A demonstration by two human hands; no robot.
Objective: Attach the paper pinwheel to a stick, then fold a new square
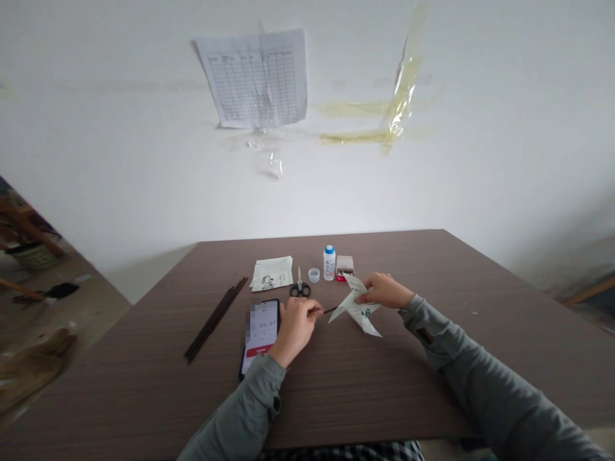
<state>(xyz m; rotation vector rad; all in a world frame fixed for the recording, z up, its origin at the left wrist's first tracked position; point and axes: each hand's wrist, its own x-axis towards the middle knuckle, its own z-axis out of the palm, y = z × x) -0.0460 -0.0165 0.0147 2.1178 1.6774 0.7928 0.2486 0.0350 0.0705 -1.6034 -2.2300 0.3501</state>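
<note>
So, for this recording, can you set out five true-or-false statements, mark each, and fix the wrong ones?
1. The left hand holds a thin dark stick. True.
2. The scissors are in the right hand. False: the scissors lie on the table.
3. The right hand holds a folded paper pinwheel. True.
4. The phone lies right of both hands. False: the phone lies left of both.
5. A white bottle stands beside a small box. True.
</note>
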